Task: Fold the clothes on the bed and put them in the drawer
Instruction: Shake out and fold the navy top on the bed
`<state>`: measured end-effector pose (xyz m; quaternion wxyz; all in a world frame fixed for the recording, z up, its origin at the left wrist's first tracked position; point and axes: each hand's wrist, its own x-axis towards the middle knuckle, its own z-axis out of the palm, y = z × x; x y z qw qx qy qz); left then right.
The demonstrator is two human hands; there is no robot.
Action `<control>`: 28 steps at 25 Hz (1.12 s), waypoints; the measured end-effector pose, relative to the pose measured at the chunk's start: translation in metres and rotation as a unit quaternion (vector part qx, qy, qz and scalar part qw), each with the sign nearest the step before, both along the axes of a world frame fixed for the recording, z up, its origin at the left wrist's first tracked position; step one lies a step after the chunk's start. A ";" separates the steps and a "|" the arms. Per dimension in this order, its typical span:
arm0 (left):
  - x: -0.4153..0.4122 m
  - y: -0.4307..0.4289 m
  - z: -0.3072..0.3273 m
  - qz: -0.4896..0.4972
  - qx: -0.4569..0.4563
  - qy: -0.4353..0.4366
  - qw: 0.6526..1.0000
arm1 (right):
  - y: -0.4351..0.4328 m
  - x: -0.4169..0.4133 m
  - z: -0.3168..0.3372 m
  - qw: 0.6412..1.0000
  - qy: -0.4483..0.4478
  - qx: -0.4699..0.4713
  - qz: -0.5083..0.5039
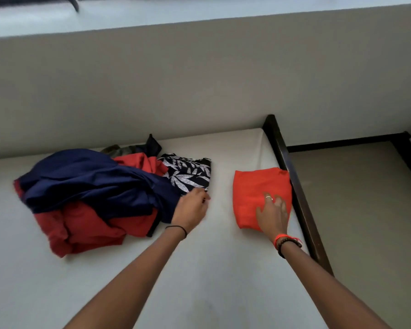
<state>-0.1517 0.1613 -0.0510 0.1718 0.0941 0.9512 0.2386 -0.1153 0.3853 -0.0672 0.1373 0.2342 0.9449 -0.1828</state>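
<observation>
**One piece folded, the heap waiting on the bed**

On the white mattress (199, 269) a loose heap of clothes lies toward 9 o'clock: a navy blue garment (86, 176) on top, a crumpled red garment (86, 226) under it at 6 o'clock, a black-and-white leaf-print piece (188, 173) at its 3 o'clock edge and a dark olive item (119, 149) at 12. At 3 o'clock from the heap, apart from it, lies a neatly folded orange-red garment (252, 191) – just beside the dark wooden bed rail (301, 205). The right hand (273, 214) rests flat on its 5 o'clock corner with its fingers spread and straight. The left hand (191, 210) is at the leaf-print hem with its fingers bent – whether they pinch the cloth I cannot tell.
</observation>
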 end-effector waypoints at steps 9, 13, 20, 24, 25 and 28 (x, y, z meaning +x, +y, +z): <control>-0.039 -0.175 0.045 -0.017 -0.352 0.130 0.927 | -0.189 -0.067 0.013 0.930 -0.038 -0.285 0.227; -0.026 -0.187 0.053 -0.047 -0.359 0.146 0.921 | -0.233 -0.071 0.004 0.931 -0.036 -0.230 0.280; 0.000 -0.204 0.085 0.032 -0.242 0.120 0.962 | -0.231 -0.047 0.063 0.924 0.119 -0.290 0.219; 0.011 -0.212 0.116 0.081 -0.170 0.125 0.974 | -0.233 -0.032 0.119 0.896 0.115 -0.396 0.162; 0.014 -0.215 0.125 0.083 -0.150 0.126 0.977 | -0.233 -0.031 0.132 0.890 0.113 -0.414 0.155; 0.026 -0.225 0.165 0.100 -0.100 0.136 0.981 | -0.236 -0.020 0.176 0.878 0.126 -0.435 0.153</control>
